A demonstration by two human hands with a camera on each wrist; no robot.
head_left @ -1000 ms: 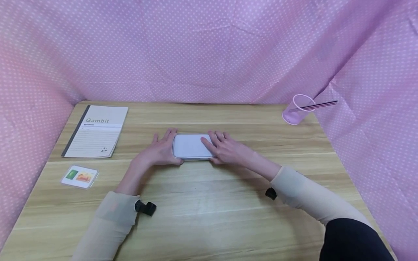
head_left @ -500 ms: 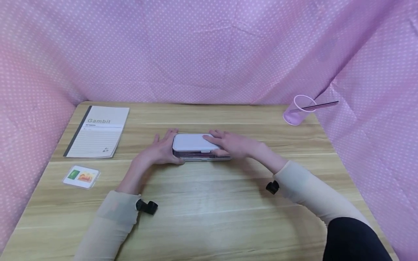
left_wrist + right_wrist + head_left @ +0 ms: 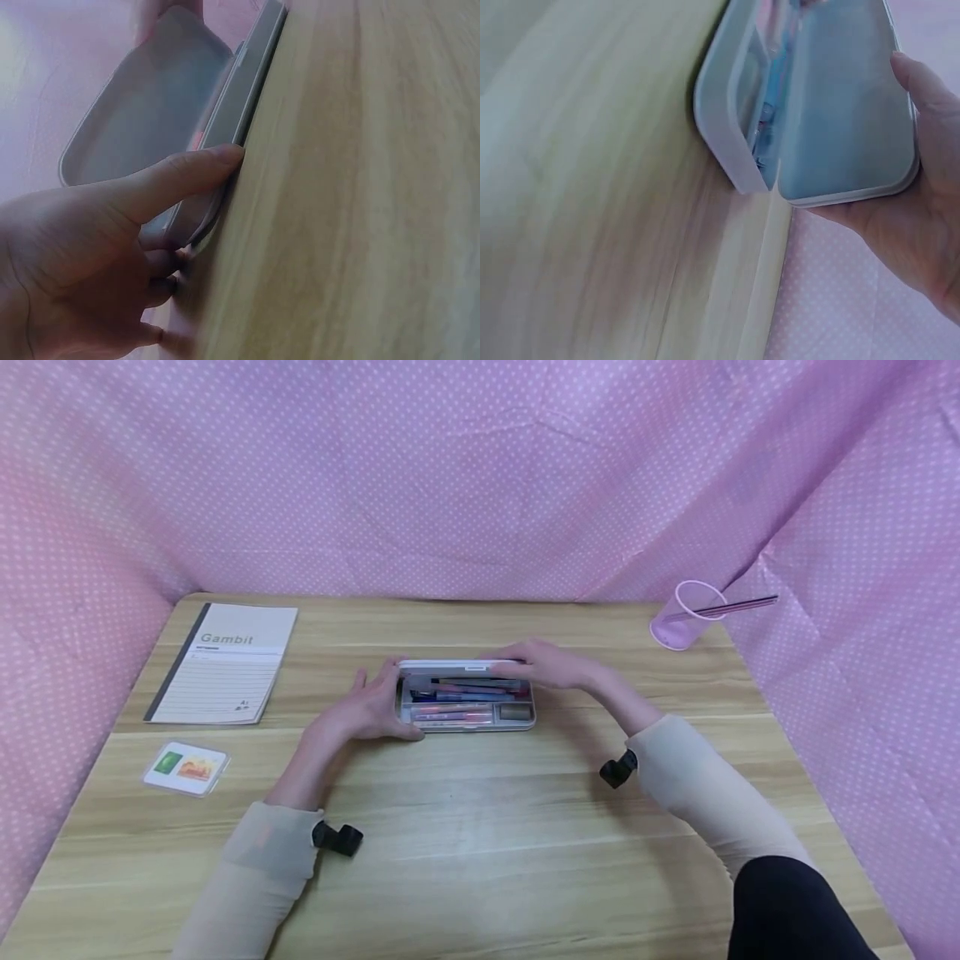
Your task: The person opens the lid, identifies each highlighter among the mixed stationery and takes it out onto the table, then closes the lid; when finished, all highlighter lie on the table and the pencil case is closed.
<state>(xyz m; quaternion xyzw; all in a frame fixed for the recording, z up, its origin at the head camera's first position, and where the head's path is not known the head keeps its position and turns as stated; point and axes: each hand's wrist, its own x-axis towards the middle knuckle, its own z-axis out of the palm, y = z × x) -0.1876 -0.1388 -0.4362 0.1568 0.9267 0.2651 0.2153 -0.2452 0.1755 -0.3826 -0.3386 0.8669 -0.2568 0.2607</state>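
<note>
A white pencil case [image 3: 517, 727] lies on the wooden table with its lid [image 3: 847, 105] raised along the far side. Pens [image 3: 472, 697] fill the back compartment; pink-and-white pens [image 3: 453, 717] and a greyish block [image 3: 515, 713] lie in the front ones. My left hand [image 3: 367, 706] grips the case's left end, thumb on the front wall and the fingers round toward the back. At the right end, my right hand [image 3: 551, 665] holds the lid, its thumb on the lid's edge in the right wrist view and the palm behind it.
A Gambit notebook [image 3: 225, 664] lies at the back left, a card with green and orange pictures [image 3: 186, 768] in front of it. A pink cup [image 3: 678, 622] with thin sticks [image 3: 738, 605] stands at the back right corner. Pink dotted cloth [image 3: 480, 477] hangs behind the table.
The lid has swung from closed to upright, away from me, with my right hand, and the pens inside have come into view. My left hand has stayed at the case's left end.
</note>
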